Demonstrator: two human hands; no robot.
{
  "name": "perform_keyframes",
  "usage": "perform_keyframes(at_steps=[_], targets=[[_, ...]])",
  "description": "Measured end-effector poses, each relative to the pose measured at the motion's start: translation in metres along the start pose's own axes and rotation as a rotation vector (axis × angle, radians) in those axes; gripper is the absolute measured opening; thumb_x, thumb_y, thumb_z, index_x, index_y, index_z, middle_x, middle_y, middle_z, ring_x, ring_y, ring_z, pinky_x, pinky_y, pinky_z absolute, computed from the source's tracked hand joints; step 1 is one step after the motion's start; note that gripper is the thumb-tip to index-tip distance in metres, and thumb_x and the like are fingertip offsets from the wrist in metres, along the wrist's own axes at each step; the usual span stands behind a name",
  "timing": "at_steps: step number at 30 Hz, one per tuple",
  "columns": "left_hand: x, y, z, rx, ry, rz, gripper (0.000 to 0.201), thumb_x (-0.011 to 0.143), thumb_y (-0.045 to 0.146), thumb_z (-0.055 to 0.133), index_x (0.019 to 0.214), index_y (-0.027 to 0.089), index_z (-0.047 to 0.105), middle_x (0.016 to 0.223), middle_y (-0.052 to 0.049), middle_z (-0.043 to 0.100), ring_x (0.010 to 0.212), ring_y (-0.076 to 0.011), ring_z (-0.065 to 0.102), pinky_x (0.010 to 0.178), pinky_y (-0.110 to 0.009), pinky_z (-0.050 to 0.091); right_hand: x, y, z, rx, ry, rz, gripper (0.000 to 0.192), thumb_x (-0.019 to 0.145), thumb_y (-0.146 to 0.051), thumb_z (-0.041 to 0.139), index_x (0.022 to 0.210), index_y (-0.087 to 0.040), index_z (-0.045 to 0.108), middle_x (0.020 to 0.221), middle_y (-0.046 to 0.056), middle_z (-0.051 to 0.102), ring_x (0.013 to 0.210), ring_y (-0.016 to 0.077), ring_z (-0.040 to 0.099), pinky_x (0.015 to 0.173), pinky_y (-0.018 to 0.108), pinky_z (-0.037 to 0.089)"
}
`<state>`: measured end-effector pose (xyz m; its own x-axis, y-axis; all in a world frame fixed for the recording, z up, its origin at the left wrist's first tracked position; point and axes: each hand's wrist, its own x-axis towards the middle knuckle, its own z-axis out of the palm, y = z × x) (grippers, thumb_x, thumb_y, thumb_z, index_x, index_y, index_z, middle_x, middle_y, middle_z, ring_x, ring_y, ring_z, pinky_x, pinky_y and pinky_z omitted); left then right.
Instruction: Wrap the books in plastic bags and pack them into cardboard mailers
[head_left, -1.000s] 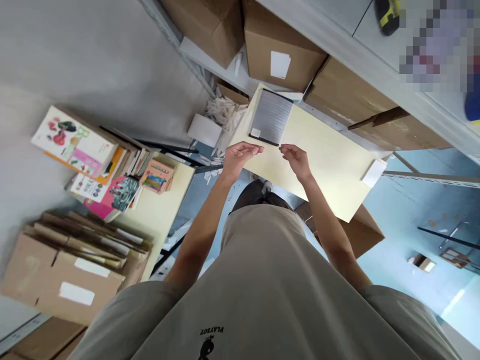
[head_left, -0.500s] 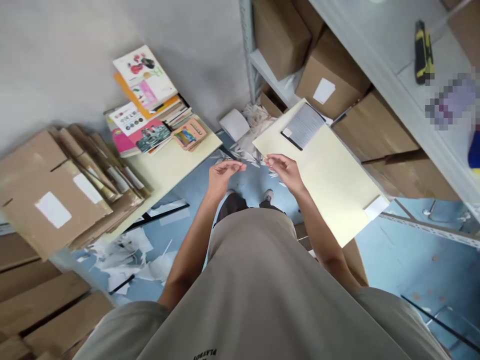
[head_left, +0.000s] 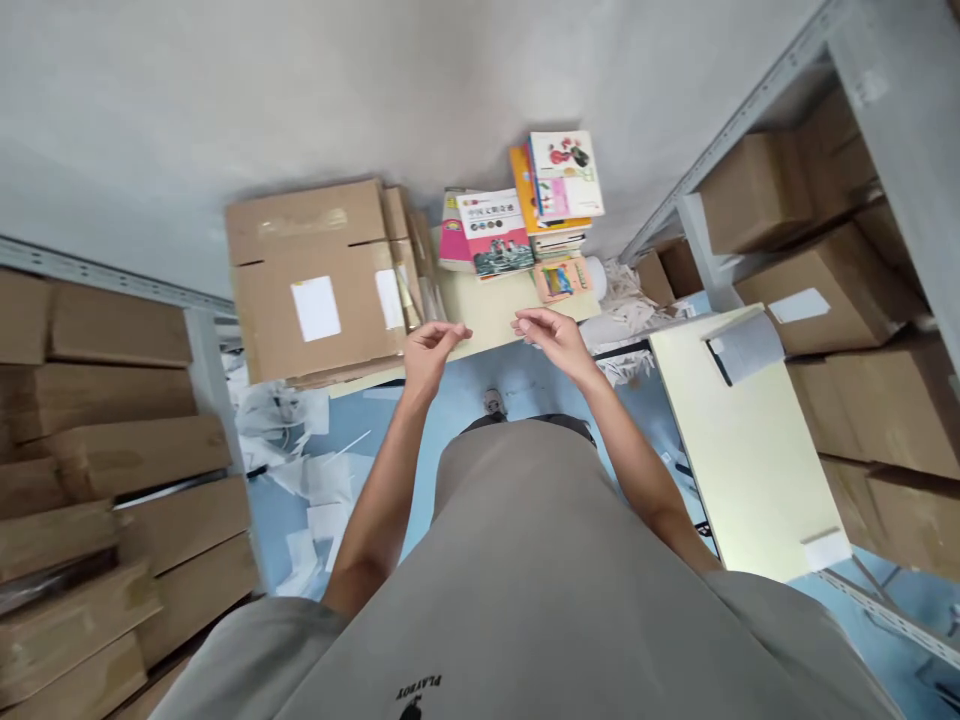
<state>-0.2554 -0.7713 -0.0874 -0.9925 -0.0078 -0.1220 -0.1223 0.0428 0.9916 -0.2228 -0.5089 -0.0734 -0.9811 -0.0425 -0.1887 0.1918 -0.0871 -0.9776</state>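
Cardboard and pale laminate all round. Left hand [head_left: 427,350] and right hand [head_left: 547,335] raised side by side at chest height, near each other but apart, fingers loosely curled with thumbs close to the fingertips. Nothing visible in either grip, though anything very small would be too fine to tell.

Directly beyond the fingertips, at 12 o'clock, the near edge of a pale-yellow table [head_left: 487,325]. On it, at 11 o'clock of the hands, a taped cardboard box [head_left: 319,280] with white labels, flattened cartons leaning against its right side. At 1 o'clock, a stack of picture books [head_left: 525,215], bright covers up, a smaller booklet just below it.

Judged from the pose: an in-between step, empty-handed, body squared to the book table. Any pick-up here calls for a forward reach past the table edge, the right hand nearest the books, the left nearest the box.

At 3 o'clock, a second pale table [head_left: 742,470], a grey-covered pad [head_left: 746,345] at its far end and a white slip [head_left: 825,548] at its near corner. Behind it, grey metal shelving [head_left: 757,100] packed with brown cartons. At 9 o'clock, more flat cartons [head_left: 97,540] on racks. Blue floor strewn with torn paper scraps [head_left: 300,470]; one shoe [head_left: 493,402] showing at 6 o'clock of the hands. Plain grey wall behind.
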Motion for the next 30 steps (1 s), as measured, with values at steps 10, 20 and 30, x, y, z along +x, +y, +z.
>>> perform_keyframes(at_steps=[10, 20, 30], targets=[[0.052, -0.065, -0.165, 0.944, -0.284, 0.057, 0.103, 0.089, 0.027, 0.089, 0.181, 0.008, 0.049, 0.196, -0.028, 0.03, 0.187, -0.0479, 0.019, 0.152, -0.069, 0.011, 0.068, 0.009, 0.099, -0.129, -0.2, 0.056, 0.07, 0.088, -0.085, 0.09, 0.121, -0.023, 0.086, 0.12, 0.01, 0.09, 0.11, 0.0278, 0.084, 0.108, 0.048, 0.07], [0.049, -0.07, -0.172, 0.916, -0.223, 0.116, 0.092, 0.08, 0.002, 0.06, 0.172, 0.008, 0.063, 0.186, -0.023, 0.051, 0.182, -0.0398, 0.038, 0.148, -0.063, 0.034, 0.078, 0.007, 0.093, -0.139, -0.103, 0.127, 0.068, 0.084, -0.082, 0.095, 0.121, -0.025, 0.087, 0.12, 0.01, 0.091, 0.11, 0.0291, 0.086, 0.104, 0.048, 0.072], [0.057, 0.058, -0.243, 0.779, 0.737, 0.446, 0.031, 0.102, 0.041, 0.066, 0.119, 0.021, 0.082, 0.128, -0.02, 0.079, 0.134, -0.0401, 0.076, 0.121, -0.064, 0.061, 0.089, -0.003, 0.103, -0.076, -0.088, 0.079, 0.067, 0.084, -0.082, 0.095, 0.121, -0.026, 0.087, 0.122, 0.011, 0.091, 0.112, 0.0306, 0.086, 0.109, 0.052, 0.071]])
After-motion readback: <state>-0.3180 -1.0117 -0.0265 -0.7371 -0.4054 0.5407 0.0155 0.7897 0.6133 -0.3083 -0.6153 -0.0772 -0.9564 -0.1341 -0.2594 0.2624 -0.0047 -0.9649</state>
